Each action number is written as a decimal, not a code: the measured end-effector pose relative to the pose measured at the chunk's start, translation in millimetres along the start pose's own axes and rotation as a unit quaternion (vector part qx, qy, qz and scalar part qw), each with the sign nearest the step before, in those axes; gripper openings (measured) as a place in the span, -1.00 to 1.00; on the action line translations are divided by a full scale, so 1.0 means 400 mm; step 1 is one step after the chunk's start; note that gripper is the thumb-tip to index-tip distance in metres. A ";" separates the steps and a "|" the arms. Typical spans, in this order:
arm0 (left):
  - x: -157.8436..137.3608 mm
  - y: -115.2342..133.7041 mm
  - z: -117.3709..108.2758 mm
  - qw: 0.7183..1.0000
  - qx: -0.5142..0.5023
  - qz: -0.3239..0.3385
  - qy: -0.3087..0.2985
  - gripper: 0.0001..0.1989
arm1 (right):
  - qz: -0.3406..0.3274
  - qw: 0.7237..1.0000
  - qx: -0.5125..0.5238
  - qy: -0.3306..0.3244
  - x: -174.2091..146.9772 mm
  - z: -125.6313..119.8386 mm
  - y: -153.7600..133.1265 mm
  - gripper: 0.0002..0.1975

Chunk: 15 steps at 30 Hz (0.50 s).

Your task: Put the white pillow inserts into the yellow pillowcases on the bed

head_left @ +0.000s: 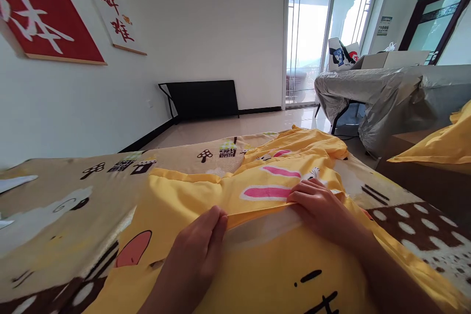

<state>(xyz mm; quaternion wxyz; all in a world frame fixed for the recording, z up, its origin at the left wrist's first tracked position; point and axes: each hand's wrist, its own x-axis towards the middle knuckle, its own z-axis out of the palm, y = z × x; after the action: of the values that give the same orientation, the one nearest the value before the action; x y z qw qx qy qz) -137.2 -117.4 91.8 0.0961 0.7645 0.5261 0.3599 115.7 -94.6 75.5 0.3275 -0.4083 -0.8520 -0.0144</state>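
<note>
A yellow cartoon-print cloth (pixel 184 196) lies spread and rumpled over a patterned blanket, with pink-and-white rabbit ears printed on its upper part. My left hand (pixel 202 245) is closed in a pinch on the cloth's folded edge, near the middle. Farther right, my right hand (pixel 318 208) grips the same edge, fingers on top beside the rabbit ears. Between the hands the edge runs fairly straight and slightly raised. Below it are more yellow fabric with black marks and a pale, hazy strip. My right thumb is hidden.
The beige and brown blanket (pixel 110 191) covers the surface beneath. At right, another yellow cloth (pixel 441 140) hangs over a brown box (pixel 412 181). Behind stand a plastic-covered table (pixel 382 81) with a carton on it, a black folded panel (pixel 202 99) and sliding glass doors (pixel 309 39).
</note>
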 end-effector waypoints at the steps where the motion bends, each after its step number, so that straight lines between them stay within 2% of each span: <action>1: 0.003 -0.007 -0.005 1.000 0.003 0.008 -0.021 -0.68 | 0.001 1.000 0.010 0.002 -0.001 -0.003 0.001 -0.80; 5: 0.018 -0.061 -0.046 0.993 0.039 0.027 -0.113 -0.74 | 0.018 0.999 0.022 0.016 -0.010 -0.027 0.015 -0.84; 10: 0.019 -0.169 -0.132 0.988 0.076 0.001 -0.136 -0.73 | 0.013 1.000 -0.009 -0.002 -0.010 -0.029 0.019 -0.82; 15: 0.007 -0.240 -0.189 0.982 0.073 -0.081 -0.156 -0.74 | 0.020 0.995 -0.095 -0.022 -0.009 0.011 0.012 -0.80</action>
<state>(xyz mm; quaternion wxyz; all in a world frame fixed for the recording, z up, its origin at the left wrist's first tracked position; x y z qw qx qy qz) -256.5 -91.2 97.1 0.1496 0.7710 0.5899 0.1878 118.2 -92.4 68.8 0.2692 -0.4543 -0.8454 -0.0797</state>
